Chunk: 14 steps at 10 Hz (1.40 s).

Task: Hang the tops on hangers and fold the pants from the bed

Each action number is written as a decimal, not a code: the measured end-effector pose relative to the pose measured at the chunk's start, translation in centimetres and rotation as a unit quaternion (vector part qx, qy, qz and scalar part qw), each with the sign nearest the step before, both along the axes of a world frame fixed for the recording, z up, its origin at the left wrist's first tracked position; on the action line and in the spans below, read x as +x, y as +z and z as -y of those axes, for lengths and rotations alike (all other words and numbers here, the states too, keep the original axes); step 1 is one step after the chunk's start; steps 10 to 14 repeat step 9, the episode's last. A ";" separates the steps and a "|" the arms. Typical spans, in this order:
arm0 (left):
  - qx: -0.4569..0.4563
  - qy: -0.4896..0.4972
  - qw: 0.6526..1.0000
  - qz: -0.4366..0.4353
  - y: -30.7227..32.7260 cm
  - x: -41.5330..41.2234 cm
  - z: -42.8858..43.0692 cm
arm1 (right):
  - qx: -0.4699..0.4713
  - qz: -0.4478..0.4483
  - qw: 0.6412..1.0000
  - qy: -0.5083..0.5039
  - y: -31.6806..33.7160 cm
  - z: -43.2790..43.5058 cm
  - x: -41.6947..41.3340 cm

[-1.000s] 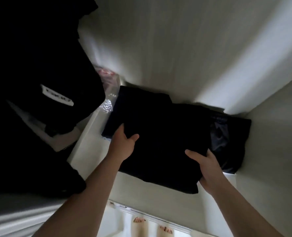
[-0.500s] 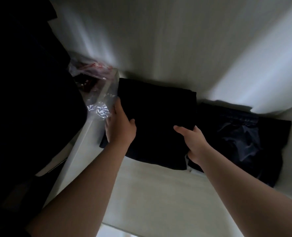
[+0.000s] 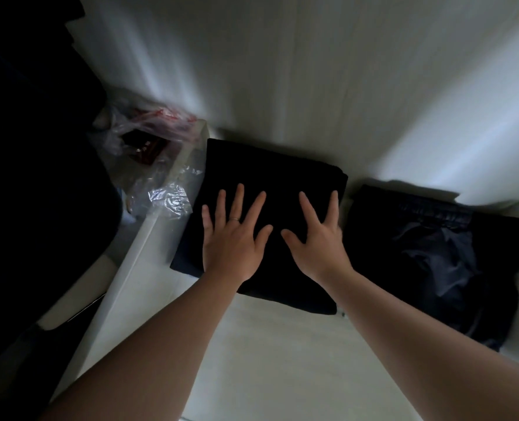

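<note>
Folded black pants (image 3: 270, 174) lie flat on a white closet shelf (image 3: 267, 354), pushed against the back wall. My left hand (image 3: 233, 235) presses on their left half with fingers spread straight. My right hand (image 3: 316, 238) presses flat on their right half, fingers spread too. To the right, a second folded dark garment (image 3: 434, 253) with an elastic waistband lies beside them, a narrow gap between the two.
A white divider panel (image 3: 148, 238) bounds the shelf on the left. Beyond it sits a crumpled clear plastic bag (image 3: 155, 141) with red and dark contents. Dark hanging clothes (image 3: 33, 177) fill the left side. A white side wall closes the right.
The black pants were carried in and set down at the back left of the shelf. Both hands let go of their edges and now lie flat on top.
</note>
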<state>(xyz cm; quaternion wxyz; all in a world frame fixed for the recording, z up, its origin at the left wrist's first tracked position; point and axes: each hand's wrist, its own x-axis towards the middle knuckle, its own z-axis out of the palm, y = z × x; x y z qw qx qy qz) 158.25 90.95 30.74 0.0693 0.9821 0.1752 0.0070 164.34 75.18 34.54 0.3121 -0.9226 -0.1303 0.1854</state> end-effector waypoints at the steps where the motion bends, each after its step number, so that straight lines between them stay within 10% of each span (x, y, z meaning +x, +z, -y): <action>1: -0.003 0.027 1.000 0.001 -0.8 0.3 -1.3 | 0.034 0.036 0.998 0.026 -1.1 -0.7 0.2; 3: 0.020 0.026 0.999 0.005 -2.5 0.4 -1.0 | -0.122 0.100 0.986 0.064 -4.9 -0.3 0.7; 14: -0.054 0.011 0.992 -0.114 -1.8 -9.4 5.1 | -0.207 -0.005 0.967 0.148 -3.4 4.7 -6.4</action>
